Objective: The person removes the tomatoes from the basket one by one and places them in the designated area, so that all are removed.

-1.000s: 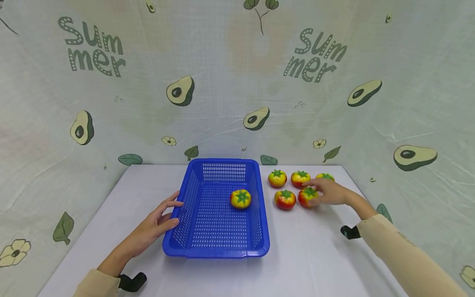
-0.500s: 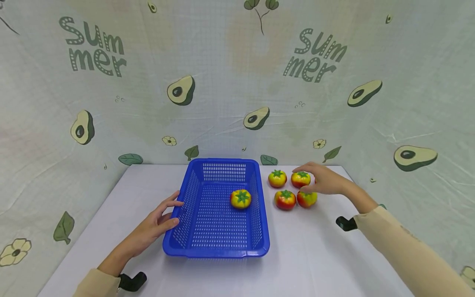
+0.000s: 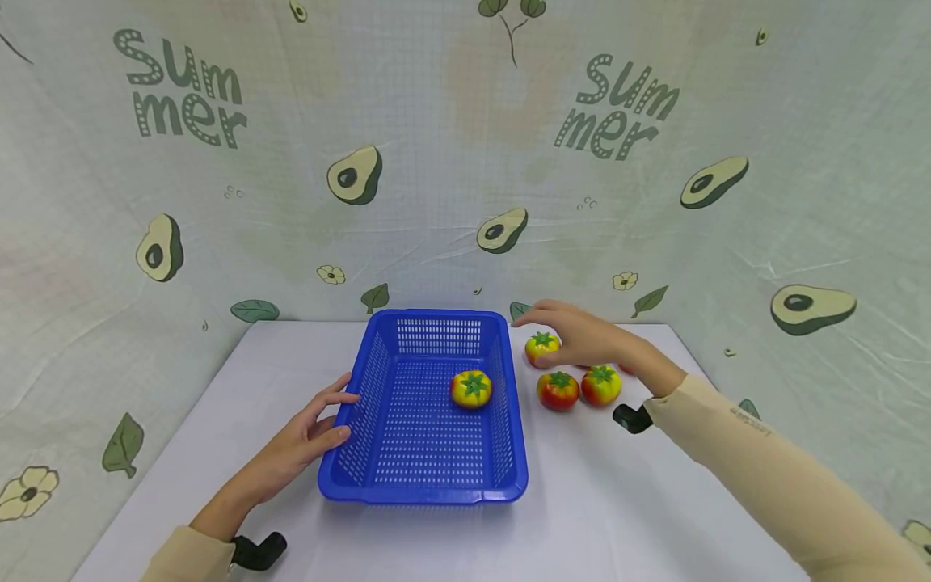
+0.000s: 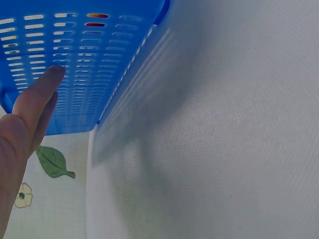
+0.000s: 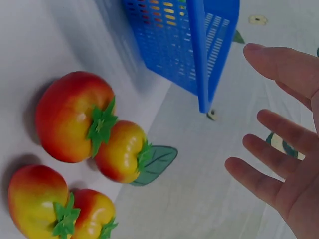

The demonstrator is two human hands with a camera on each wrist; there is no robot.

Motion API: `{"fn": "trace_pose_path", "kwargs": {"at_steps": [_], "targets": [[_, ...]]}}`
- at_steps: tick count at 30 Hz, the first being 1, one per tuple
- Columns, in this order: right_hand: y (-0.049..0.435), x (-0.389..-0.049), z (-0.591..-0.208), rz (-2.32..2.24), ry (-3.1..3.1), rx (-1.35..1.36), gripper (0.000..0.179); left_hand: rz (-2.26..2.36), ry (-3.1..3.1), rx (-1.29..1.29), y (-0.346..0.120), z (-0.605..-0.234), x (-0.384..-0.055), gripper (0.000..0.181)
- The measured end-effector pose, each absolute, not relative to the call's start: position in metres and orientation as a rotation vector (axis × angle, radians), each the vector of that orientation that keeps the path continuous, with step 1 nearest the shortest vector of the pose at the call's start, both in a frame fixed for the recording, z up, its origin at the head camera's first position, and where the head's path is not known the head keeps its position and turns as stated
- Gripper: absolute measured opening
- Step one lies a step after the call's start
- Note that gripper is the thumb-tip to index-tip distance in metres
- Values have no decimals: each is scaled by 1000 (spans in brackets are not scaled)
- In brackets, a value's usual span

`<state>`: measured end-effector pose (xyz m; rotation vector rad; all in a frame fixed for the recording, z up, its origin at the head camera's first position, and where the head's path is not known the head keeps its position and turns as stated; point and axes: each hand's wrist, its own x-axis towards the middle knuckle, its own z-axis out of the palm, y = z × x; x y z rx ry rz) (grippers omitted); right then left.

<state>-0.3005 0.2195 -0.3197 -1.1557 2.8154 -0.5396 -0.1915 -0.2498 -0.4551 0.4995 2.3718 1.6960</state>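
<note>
A blue plastic basket (image 3: 429, 495) with slotted walls stands on the table, one red-and-yellow tomato (image 3: 471, 390) inside it. My left hand (image 3: 301, 440) rests against the basket's left side; in the left wrist view its straight fingers (image 4: 42, 97) touch the outer wall. Above the tomatoes right of the basket, my right hand (image 3: 582, 335) hovers with fingers spread, holding nothing. It is nearest the back-left tomato (image 3: 541, 346). Two front tomatoes (image 3: 558, 392) show plainly; others behind the hand are mostly hidden. The right wrist view shows several tomatoes (image 5: 70, 119) with green leafy tops.
A white-covered table (image 3: 604, 501) bears everything. Behind and beside it hangs a pale cloth (image 3: 436, 121) printed with avocados, leaves and lettering. The basket's raised right rim (image 3: 518, 404) stands between the loose tomatoes and the basket's inside.
My right hand has moved left and slightly up, from the front-right tomato, over the back row, to the back-left tomato. That front-right tomato shifted slightly. The left hand and basket stay put.
</note>
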Motion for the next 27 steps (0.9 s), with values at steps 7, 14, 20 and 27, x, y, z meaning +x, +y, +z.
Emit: {"fn": "trace_pose_path", "kwargs": {"at_steps": [7, 14, 20, 27], "targets": [[189, -305, -325, -517, 2714, -1244, 63, 1692, 2380, 495, -250, -457, -193, 46], [163, -310, -333, -446, 2597, -1318, 63, 1696, 2371, 483, -251, -456, -191, 47], [147, -317, -344, -394, 2545, -1319, 62, 1699, 2371, 481, -252, -456, -191, 47], [137, -325, -356, -360, 2473, -1382, 59, 1706, 2367, 487, -250, -457, -193, 47]]}}
